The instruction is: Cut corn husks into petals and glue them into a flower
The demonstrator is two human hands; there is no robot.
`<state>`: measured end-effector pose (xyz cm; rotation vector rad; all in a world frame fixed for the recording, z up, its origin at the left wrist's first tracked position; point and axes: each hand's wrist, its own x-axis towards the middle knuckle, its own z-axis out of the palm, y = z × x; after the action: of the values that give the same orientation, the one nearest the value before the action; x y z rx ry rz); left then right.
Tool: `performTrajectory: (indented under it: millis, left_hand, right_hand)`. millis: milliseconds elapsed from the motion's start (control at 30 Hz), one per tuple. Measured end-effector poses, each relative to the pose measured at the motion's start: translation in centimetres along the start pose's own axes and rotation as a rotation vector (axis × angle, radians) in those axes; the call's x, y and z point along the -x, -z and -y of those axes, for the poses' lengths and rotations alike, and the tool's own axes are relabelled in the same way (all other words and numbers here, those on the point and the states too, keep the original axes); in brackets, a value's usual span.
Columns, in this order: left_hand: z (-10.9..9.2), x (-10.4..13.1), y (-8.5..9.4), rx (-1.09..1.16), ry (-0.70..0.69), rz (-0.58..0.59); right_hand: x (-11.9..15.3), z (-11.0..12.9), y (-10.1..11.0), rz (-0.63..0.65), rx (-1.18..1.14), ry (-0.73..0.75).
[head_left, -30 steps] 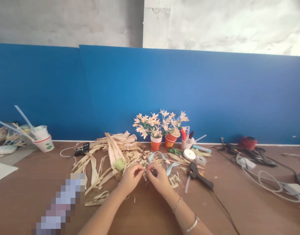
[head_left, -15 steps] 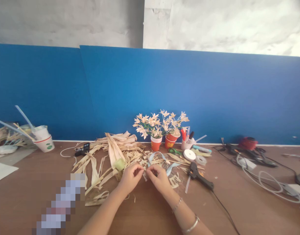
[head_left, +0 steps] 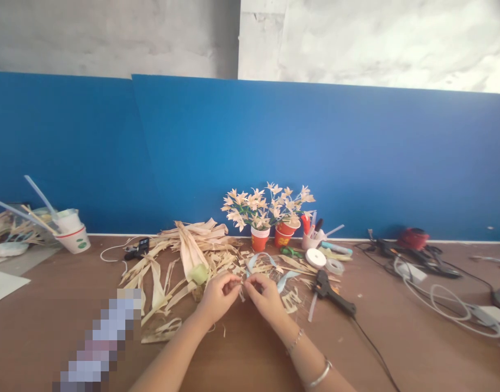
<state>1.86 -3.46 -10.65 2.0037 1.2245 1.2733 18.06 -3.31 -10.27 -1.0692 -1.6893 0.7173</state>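
Observation:
My left hand (head_left: 219, 296) and my right hand (head_left: 265, 295) meet over the middle of the table, thumb and forefinger pinched on each. Something small and pale may be between the fingertips, but it is too small to name. Just behind and to the left lies a heap of dried husks (head_left: 191, 251) with a pale green roll (head_left: 199, 274) on it. Short husk pieces and a light blue ribbon (head_left: 286, 280) are scattered beyond my fingers. A black glue gun (head_left: 335, 298) lies to the right of my right hand.
Pale husk flowers (head_left: 255, 202) stand in red paper cups (head_left: 260, 243) at the back. Beside them are a white tape roll (head_left: 315, 258) and a cup of tools (head_left: 310, 240). White cables (head_left: 441, 316) sprawl at right; a white cup (head_left: 76, 240) stands at left.
My fingertips have shifted very slightly, still pinched close together. Everything on the table stays where it was.

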Motion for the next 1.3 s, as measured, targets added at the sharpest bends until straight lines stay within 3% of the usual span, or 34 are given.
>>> performTrajectory:
  millis: [433,1200,1300]
  left_hand:
    - [-0.3,0.02,-0.06,-0.014,-0.01,-0.017]
    - [-0.26,-0.11,0.01,0.045,0.104,-0.004]
    - [-0.25,-0.17,0.06,0.091,0.088,-0.058]
  right_hand:
    - [0.08,0.25,-0.04,0.006,0.034,0.062]
    - [-0.04,-0.6,-0.07,-0.038,-0.139,-0.09]
    - [-0.13,-0.59,-0.02,-0.06,-0.162,-0.116]
